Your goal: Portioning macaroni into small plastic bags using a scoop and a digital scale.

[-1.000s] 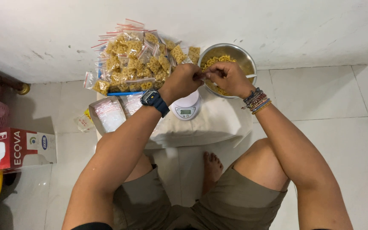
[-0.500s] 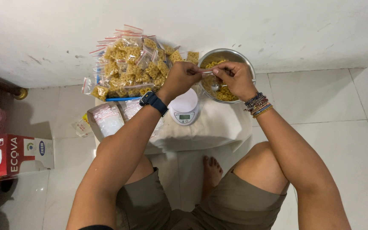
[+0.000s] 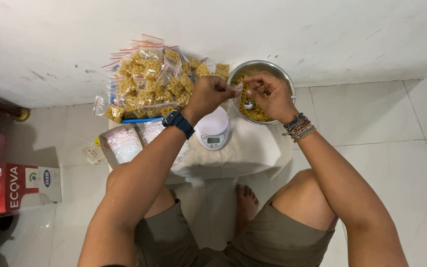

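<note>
My left hand (image 3: 207, 97), with a dark watch on its wrist, and my right hand (image 3: 272, 97), with several bead bracelets, meet over a steel bowl (image 3: 276, 67) of yellow macaroni. Between their fingertips they pinch a small clear zip bag (image 3: 237, 88) by its top edge. A spoon (image 3: 248, 105) lies in the pasta under the bag. A small white kitchen scale (image 3: 213, 131) stands just below my left hand, with nothing on its plate.
A heap of filled pasta bags (image 3: 147, 79) lies by the wall, left of the bowl. A box of empty zip bags (image 3: 122, 142) sits on the white cloth-covered stand (image 3: 245, 151). A red and white carton (image 3: 11, 185) lies on the tiled floor at left. My bare foot (image 3: 245, 197) is under the stand.
My hands have drawn slightly apart and the right hand's fingers have loosened around the bag's top. The view has shifted a little, so everything sits lower in the frame.
</note>
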